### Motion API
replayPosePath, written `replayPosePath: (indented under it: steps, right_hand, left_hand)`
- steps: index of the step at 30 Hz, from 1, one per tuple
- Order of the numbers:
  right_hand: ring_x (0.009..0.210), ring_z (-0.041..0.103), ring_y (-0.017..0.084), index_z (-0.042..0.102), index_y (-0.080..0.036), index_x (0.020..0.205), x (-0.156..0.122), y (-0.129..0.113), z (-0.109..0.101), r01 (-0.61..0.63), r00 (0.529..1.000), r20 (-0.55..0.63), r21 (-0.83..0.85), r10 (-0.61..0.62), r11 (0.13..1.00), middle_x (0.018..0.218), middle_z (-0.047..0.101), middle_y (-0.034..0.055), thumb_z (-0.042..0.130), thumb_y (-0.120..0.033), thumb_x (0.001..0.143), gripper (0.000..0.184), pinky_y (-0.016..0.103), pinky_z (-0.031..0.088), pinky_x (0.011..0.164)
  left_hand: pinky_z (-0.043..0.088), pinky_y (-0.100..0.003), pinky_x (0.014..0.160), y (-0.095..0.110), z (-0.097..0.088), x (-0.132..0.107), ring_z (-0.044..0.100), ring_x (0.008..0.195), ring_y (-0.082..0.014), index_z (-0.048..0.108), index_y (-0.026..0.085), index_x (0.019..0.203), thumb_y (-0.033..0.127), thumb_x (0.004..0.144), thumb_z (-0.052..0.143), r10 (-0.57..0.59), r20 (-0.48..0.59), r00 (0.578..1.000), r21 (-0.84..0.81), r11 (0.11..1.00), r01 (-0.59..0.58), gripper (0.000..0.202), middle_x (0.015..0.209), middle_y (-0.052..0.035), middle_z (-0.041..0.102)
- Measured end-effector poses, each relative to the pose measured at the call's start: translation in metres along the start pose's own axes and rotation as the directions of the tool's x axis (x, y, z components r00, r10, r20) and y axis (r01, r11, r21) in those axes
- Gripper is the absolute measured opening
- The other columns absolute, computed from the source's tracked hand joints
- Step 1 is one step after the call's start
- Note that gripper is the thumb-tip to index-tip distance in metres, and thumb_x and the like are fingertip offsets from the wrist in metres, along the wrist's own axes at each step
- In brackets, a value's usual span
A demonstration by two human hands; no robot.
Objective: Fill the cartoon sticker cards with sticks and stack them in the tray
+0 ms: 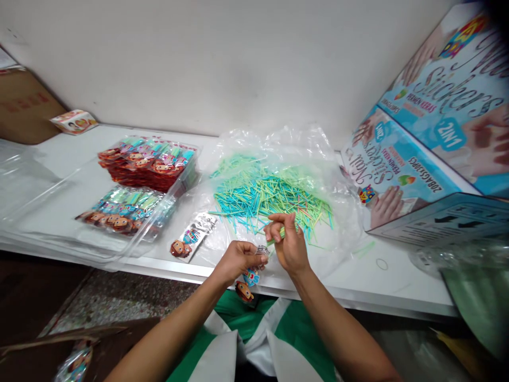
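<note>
A small clear packet (251,276) is pinched in the left hand (238,258) just before the stick pile (270,199) on the bench (79,180). A green stick (278,237) is clamped in the right hand (289,241) beside it. The packet mouth is best held open and the stick fed in squarely.

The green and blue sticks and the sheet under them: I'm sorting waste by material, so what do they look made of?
The sticks look like thin plastic, smooth and evenly dyed, though paper can't be ruled out. The sheet looks like clear plastic film: see-through, glossy, crinkled.
</note>
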State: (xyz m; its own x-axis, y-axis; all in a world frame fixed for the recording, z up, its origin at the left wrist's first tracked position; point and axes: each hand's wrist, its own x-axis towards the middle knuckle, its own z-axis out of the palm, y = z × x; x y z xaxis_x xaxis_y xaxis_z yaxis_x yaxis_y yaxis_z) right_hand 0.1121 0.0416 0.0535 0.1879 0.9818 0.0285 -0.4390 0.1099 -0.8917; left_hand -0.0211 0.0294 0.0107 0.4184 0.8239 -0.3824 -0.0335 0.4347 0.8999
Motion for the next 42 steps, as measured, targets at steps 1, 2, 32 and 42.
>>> replayPosePath:
  steps: [1,2,32,42]
  right_hand:
    - [0.047,0.047,0.010,0.062,-0.020,0.078,0.000,-0.001,0.000,0.013,1.000,-0.008,0.021,-0.013,1.000,0.044,0.035,-0.0069,0.036,-0.053,0.088,0.042,0.028,0.043,0.066]
    - [0.047,0.047,0.010,0.061,-0.021,0.077,0.001,-0.002,0.000,0.023,1.000,-0.016,0.035,-0.023,0.999,0.044,0.034,-0.0071,0.036,-0.053,0.088,0.042,0.028,0.043,0.066]
    - [0.059,0.060,0.013,0.063,-0.017,0.080,-0.007,0.008,-0.009,-0.198,0.978,-0.053,0.038,0.200,0.979,0.057,0.064,0.0025,0.042,-0.055,0.085,0.043,0.027,0.044,0.069]
    - [0.072,0.063,0.016,0.066,-0.020,0.097,-0.019,0.010,-0.012,-0.137,0.983,0.110,-0.113,0.149,0.984,0.073,0.070,0.0054,0.036,-0.054,0.087,0.046,0.034,0.043,0.081]
  left_hand:
    - [0.040,-0.022,0.049,0.001,0.000,0.000,0.058,0.052,-0.0141,0.060,0.011,0.057,0.037,0.058,0.076,-0.002,0.000,1.000,-0.002,1.000,0.002,0.030,0.058,-0.0057,0.065]
    - [0.039,-0.022,0.049,0.002,0.001,0.000,0.058,0.051,-0.0140,0.060,0.012,0.057,0.036,0.058,0.076,-0.003,-0.001,1.000,-0.005,1.000,0.003,0.029,0.057,-0.0054,0.065]
    - [0.042,-0.023,0.053,0.009,-0.001,-0.004,0.058,0.052,-0.0129,0.064,0.011,0.060,0.033,0.058,0.076,-0.020,0.059,0.998,-0.036,0.999,0.022,0.025,0.061,-0.0064,0.067]
    - [0.047,-0.027,0.057,0.014,0.006,-0.007,0.060,0.052,-0.0151,0.060,0.010,0.055,0.031,0.055,0.078,-0.042,0.097,0.994,-0.150,0.987,0.056,0.028,0.059,-0.0058,0.066]
